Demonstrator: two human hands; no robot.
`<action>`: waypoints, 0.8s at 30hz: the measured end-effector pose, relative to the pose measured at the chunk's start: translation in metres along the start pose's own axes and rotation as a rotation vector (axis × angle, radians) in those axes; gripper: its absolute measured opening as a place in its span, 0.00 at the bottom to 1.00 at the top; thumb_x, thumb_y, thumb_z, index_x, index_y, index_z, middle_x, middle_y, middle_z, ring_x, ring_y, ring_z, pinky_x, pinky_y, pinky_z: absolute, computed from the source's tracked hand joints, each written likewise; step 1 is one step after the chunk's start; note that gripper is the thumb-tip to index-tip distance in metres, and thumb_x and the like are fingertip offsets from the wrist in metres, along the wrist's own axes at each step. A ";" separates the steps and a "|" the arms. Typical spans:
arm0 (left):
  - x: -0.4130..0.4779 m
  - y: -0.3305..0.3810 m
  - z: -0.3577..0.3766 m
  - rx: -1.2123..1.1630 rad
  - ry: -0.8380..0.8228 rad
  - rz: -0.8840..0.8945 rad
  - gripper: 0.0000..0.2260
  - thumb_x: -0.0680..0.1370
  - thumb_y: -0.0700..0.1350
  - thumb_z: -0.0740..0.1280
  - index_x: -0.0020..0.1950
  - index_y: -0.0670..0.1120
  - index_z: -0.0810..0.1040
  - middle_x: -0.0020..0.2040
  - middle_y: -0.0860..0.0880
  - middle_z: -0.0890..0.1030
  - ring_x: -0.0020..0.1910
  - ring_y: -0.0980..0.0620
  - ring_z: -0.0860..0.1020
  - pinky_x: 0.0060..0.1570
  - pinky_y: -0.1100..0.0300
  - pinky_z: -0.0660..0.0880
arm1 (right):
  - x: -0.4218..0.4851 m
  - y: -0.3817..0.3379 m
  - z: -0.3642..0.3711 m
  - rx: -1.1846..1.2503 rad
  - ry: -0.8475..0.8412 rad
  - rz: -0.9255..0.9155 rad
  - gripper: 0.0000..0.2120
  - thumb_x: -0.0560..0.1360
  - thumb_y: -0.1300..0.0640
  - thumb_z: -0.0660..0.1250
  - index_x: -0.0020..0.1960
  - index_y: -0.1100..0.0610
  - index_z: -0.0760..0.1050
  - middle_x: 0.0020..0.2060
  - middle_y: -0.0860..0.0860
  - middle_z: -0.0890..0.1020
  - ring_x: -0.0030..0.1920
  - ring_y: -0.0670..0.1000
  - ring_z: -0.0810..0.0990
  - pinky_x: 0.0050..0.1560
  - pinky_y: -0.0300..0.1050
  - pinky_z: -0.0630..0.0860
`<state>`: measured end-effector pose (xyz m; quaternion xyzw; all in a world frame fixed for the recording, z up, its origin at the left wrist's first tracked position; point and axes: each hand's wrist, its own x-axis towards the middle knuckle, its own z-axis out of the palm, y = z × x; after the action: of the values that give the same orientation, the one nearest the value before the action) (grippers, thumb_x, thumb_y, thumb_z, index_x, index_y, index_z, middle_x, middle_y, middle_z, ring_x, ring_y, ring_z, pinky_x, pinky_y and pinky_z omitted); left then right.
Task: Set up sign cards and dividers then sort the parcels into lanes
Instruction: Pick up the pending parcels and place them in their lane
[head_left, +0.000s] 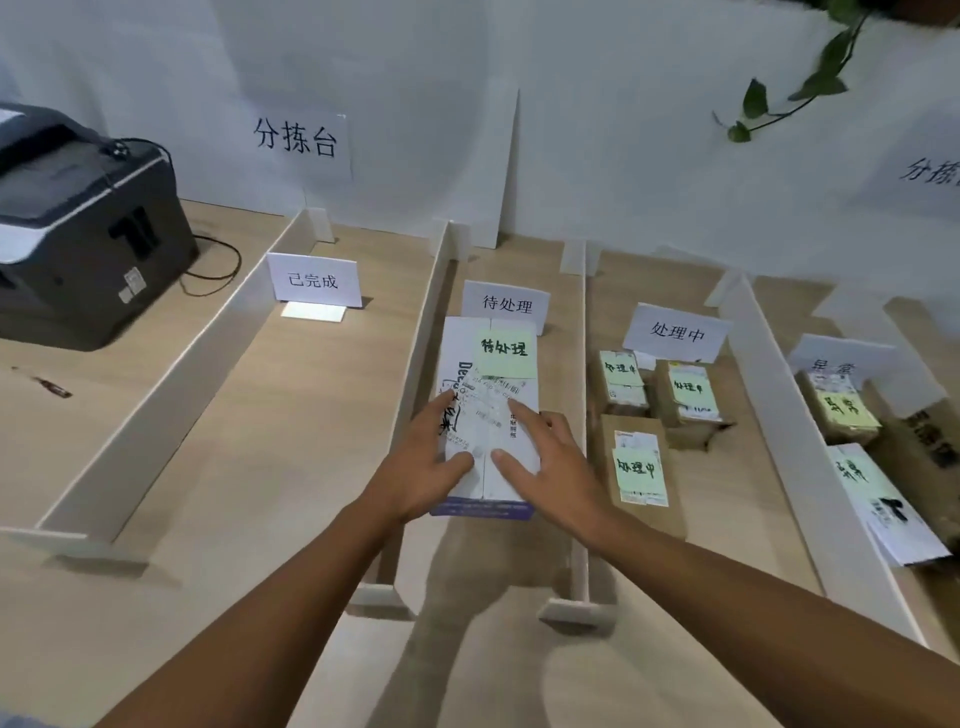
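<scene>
White parcel (491, 415) lies in a lane (483, 561); left hand (421, 462) and right hand (558, 462) press it, fingers straight and spread.

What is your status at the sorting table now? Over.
Left hand, right hand open, flat on white parcel. Parcel in lane before sign card. Left divider, right divider close beside it.

A dark printer (78, 223) sits far left, a leafy vine (756, 98) upper right.
</scene>
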<state>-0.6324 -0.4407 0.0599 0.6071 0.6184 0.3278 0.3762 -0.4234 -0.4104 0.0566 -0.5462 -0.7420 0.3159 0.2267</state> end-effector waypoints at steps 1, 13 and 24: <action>0.015 -0.005 0.002 -0.025 -0.002 0.002 0.30 0.74 0.54 0.66 0.63 0.84 0.56 0.65 0.77 0.69 0.59 0.74 0.74 0.46 0.82 0.69 | 0.014 0.005 0.004 0.007 -0.002 0.010 0.33 0.78 0.38 0.67 0.79 0.39 0.59 0.69 0.46 0.66 0.69 0.45 0.70 0.69 0.44 0.70; 0.179 -0.111 0.037 0.034 -0.039 -0.238 0.32 0.78 0.50 0.62 0.81 0.53 0.57 0.79 0.48 0.62 0.72 0.48 0.70 0.74 0.49 0.68 | 0.171 0.101 0.102 -0.016 -0.092 0.132 0.33 0.78 0.35 0.64 0.78 0.37 0.53 0.71 0.47 0.65 0.68 0.52 0.73 0.58 0.53 0.82; 0.168 -0.091 0.036 0.345 0.038 -0.135 0.33 0.80 0.61 0.63 0.82 0.55 0.55 0.84 0.51 0.53 0.81 0.46 0.57 0.76 0.44 0.62 | 0.161 0.080 0.071 0.054 -0.056 0.136 0.33 0.79 0.35 0.61 0.80 0.37 0.52 0.76 0.44 0.61 0.73 0.52 0.69 0.65 0.56 0.78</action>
<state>-0.6440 -0.2795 -0.0479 0.6134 0.7119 0.2023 0.2758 -0.4666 -0.2563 -0.0515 -0.5802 -0.7003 0.3655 0.1986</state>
